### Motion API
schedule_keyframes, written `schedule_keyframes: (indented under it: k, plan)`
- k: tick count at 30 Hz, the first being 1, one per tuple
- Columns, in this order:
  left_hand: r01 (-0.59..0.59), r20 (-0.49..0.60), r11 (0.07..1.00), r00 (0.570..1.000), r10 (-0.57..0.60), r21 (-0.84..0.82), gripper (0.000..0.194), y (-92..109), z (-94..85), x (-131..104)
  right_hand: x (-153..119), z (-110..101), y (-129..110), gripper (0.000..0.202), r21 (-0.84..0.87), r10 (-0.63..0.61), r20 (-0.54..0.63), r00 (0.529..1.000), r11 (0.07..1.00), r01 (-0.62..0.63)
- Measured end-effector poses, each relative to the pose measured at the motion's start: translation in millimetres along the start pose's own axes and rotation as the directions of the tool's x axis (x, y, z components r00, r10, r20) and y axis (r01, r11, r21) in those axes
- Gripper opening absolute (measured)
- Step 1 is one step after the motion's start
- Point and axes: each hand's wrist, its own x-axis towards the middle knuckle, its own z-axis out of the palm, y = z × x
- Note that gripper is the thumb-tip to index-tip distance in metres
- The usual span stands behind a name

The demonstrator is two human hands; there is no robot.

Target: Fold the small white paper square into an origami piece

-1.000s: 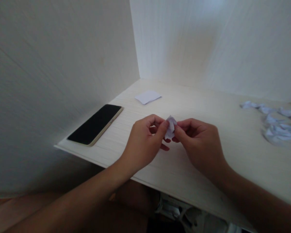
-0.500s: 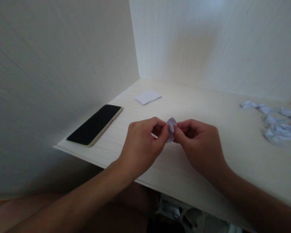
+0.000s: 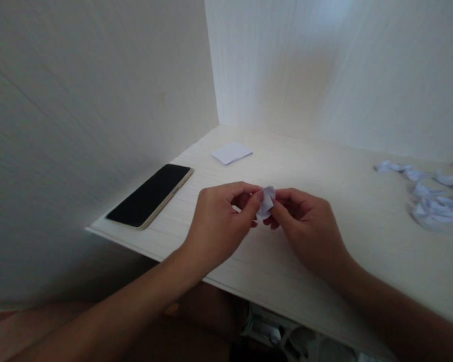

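Observation:
A small crumpled piece of white paper (image 3: 266, 202) is pinched between both hands, above the pale tabletop (image 3: 287, 271). My left hand (image 3: 222, 221) is closed on its left side with thumb and forefinger. My right hand (image 3: 309, 226) grips the right side the same way, its lower fingers curled beneath. Beyond my left hand lies a flat white sheet of paper (image 3: 232, 153). Several crumpled and twisted white papers (image 3: 438, 206) lie at the right, somewhat blurred.
A dark-screened phone (image 3: 151, 196) with a light case lies near the left edge of the table. Pale panels (image 3: 305, 65) rise behind and at the left. Under the front edge, blurred objects (image 3: 302, 339) show below.
The small paper has been turned between my fingertips and looks wider at the top. My right fingers have shifted slightly, with more of them showing below it.

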Motion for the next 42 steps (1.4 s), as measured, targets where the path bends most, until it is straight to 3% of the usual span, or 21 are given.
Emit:
schedule_keyframes:
  k: [12,18,22,25,35,39,42]
  plan:
    - [-0.059,0.033,0.983,0.998,0.054,0.172,0.019,6.7,-4.1,1.0,-2.9,0.0,-3.6,0.011,-0.058,0.063,-0.04,0.997,0.996,-0.065]
    - [0.094,0.085,0.993,0.992,-0.088,-0.067,0.016,5.8,-1.8,3.3,-1.8,1.0,-0.3,0.014,-0.033,0.056,-0.053,0.997,0.998,-0.058]
    - [0.191,0.037,0.932,0.981,-0.188,-0.307,0.018,5.2,1.2,5.1,-0.4,3.3,1.3,0.014,0.084,0.083,-0.045,0.996,0.993,-0.079]
    - [0.239,0.088,0.88,0.971,-0.222,-0.411,0.025,4.6,1.6,5.3,-0.2,3.3,0.2,0.014,0.085,0.117,-0.059,0.991,0.99,-0.112]
    - [0.253,0.166,0.858,0.966,-0.198,-0.446,0.03,3.1,1.5,5.6,-1.8,-0.3,-1.2,0.007,-0.019,0.095,-0.122,0.988,0.995,-0.098]
    - [0.215,0.143,0.884,0.975,-0.17,-0.416,0.024,4.6,0.1,7.0,-0.3,-1.6,-1.5,0.008,0.025,0.104,-0.109,0.989,0.994,-0.102]
    - [0.22,0.136,0.887,0.974,-0.18,-0.406,0.021,4.5,-2.3,7.5,2.4,-2.8,-1.3,0.014,0.134,0.149,-0.033,0.988,0.981,-0.143]
